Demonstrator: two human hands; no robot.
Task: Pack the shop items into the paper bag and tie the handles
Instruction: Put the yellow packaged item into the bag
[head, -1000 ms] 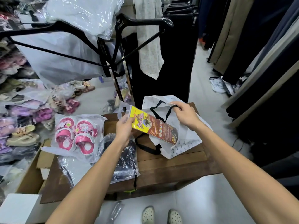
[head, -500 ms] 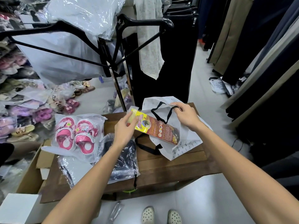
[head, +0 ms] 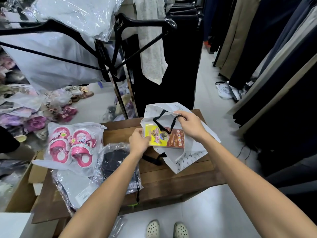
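Left hand (head: pixel 139 142) pinches yellow packet (head: pixel 163 137), its far end inside mouth of white paper bag (head: pixel 192 152). Right hand (head: pixel 190 125) clamps bag rim and black handle (head: pixel 173 125), holding it open. Packing step; next push fully in. Pink sandals (head: pixel 72 146) left, unpacked.

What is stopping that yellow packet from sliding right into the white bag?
Nothing solid. The right hand holds the paper bag open, and the left hand has the yellow packet at its mouth. Only the black handle loops across the packet's top.
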